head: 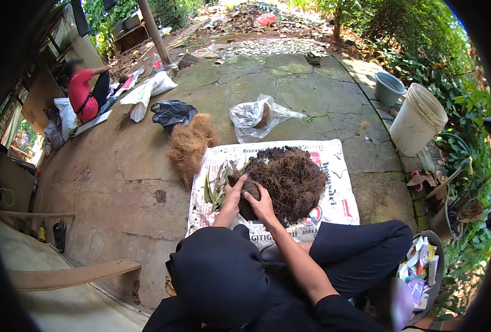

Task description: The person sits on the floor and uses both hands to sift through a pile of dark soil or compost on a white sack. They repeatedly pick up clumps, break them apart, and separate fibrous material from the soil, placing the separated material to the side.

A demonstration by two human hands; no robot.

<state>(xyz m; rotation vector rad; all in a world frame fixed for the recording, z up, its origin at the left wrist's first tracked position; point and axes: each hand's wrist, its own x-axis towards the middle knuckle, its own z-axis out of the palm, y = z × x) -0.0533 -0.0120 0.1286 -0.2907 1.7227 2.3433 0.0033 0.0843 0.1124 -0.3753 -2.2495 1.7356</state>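
Observation:
Both my left hand (233, 194) and my right hand (263, 202) are closed around a dark, soil-covered clump (249, 190), one on each side. Its lower part hangs between my wrists. Green leafy cuttings (216, 186) lie at the left, close to my left hand. To the right of my right hand is a large heap of brown fibre and dark soil (297, 182). All of this is on a white printed sack (347, 182) spread on the ground. A pile of light brown coconut fibre (193, 145) touches the sack's upper left corner.
Beyond the sack lie a clear plastic bag (245, 118) with a brown lump and a black plastic bag (172, 113). A white bucket (415, 120) and a grey basin (388, 88) stand at right. A bin of litter (434, 274) is beside my knee. Another person (83, 93) sits far left.

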